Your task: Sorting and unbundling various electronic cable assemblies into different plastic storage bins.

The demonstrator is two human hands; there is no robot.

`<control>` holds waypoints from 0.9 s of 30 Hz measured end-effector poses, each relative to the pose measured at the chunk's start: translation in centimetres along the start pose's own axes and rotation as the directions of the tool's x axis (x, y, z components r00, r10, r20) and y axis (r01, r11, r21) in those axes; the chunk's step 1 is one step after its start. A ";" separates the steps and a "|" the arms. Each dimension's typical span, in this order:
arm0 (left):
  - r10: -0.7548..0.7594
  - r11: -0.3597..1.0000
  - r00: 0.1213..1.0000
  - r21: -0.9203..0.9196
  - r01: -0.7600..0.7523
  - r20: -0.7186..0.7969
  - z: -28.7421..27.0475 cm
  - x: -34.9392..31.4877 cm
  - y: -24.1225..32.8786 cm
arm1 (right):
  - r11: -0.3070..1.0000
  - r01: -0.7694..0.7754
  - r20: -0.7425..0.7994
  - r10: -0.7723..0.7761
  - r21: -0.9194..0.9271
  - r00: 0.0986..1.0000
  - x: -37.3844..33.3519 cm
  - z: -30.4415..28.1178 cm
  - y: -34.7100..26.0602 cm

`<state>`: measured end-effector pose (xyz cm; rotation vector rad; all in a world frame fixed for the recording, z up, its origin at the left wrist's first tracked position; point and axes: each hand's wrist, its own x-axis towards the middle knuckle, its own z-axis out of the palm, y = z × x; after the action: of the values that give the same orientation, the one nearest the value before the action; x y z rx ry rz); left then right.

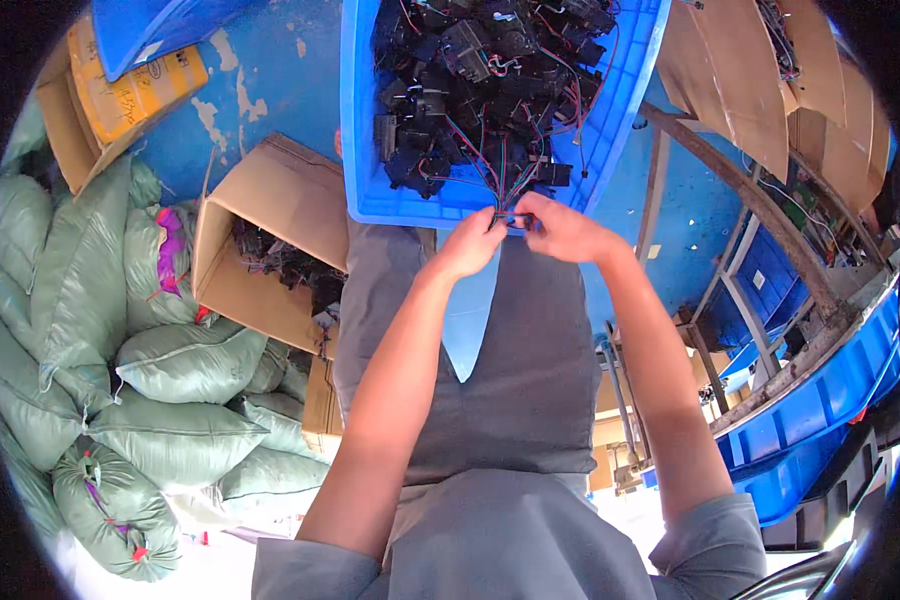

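Note:
At the near rim of a blue plastic bin (425, 213), my two hands meet over a gathered bunch of thin coloured wires (503, 172). The wires fan out from black plastic parts (470, 60) heaped in the bin. My left hand (467, 246) is closed, its thumb and fingertips pinching the bunch where the wires converge. Just to its right, my right hand (568, 230) is closed in a pinch too, at a small dark piece that I cannot make out. My fingers hide the wire ends.
On the left, an open cardboard box (260, 240) holds more dark wired parts, beside piled green woven sacks (185, 440). A yellow-taped carton (135, 85) stands behind. At right are a metal frame (750, 200), blue crates (800, 400) and cardboard (730, 70).

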<state>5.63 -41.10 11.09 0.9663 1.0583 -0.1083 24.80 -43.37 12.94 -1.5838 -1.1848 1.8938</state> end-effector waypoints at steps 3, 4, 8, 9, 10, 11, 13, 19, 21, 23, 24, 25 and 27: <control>-0.122 0.981 0.990 -0.144 0.131 0.070 -0.2 0.3 0.4 | 0.991 -0.121 -0.026 0.120 -0.060 0.992 -0.4 0.5 -1.7; -0.142 0.962 0.985 -0.222 0.161 0.100 -0.3 0.5 0.5 | 0.992 -0.111 -0.092 0.105 -0.060 0.990 -0.4 0.7 -1.8; -0.185 0.860 0.963 -0.441 0.256 0.198 -0.6 1.2 1.0 | 0.995 -0.078 -0.283 0.057 -0.066 0.957 -0.4 0.8 -1.8; -0.185 0.848 0.961 -0.461 0.261 0.205 -0.7 1.4 1.4 | 0.991 -0.067 -0.329 0.026 -0.113 0.944 -0.1 0.4 -1.7; -0.191 0.834 0.958 -0.480 0.273 0.213 -0.8 1.2 1.8 | 0.986 -0.061 -0.372 -0.001 -0.155 0.928 -0.1 0.3 -1.7; -0.197 0.819 0.955 -0.498 0.285 0.222 -0.9 1.1 2.1 | 0.979 -0.057 -0.413 -0.029 -0.197 0.910 -0.1 0.2 -1.7; -0.206 0.803 0.951 -0.516 0.299 0.230 -0.7 0.8 2.0 | 0.970 -0.056 -0.450 -0.058 -0.236 0.891 -0.2 0.1 -2.1; -0.181 0.708 0.950 -0.636 0.306 0.255 0.2 0.4 0.8 | 0.841 -0.121 -0.274 -0.033 -0.527 0.961 -0.5 0.1 -5.2; -0.083 0.573 0.950 -0.765 0.293 0.301 0.2 0.4 0.5 | 0.850 -0.118 -0.211 0.008 -0.513 0.977 -0.8 0.3 -6.7; -0.029 0.497 0.949 -0.819 0.286 0.314 0.1 0.5 0.5 | 0.854 -0.115 -0.179 0.026 -0.507 0.983 -1.3 0.8 -7.4; -0.014 0.426 0.949 -0.857 0.290 0.315 0.2 0.2 0.7 | 0.913 -0.165 -0.231 0.081 -0.374 0.970 -1.7 1.3 -7.5; 0.005 0.349 0.948 -0.889 0.297 0.318 0.6 0.0 0.9 | 0.949 -0.212 -0.276 0.144 -0.234 0.950 -2.3 1.6 -7.5; 0.039 0.188 0.947 -0.933 0.307 0.320 1.1 -0.2 1.3 | 0.958 -0.279 -0.332 0.284 0.063 0.899 -3.0 2.0 -7.1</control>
<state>6.91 -41.17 12.20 -0.3894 0.6903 0.2904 22.26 -42.33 20.41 -2.0644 -0.8282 1.6866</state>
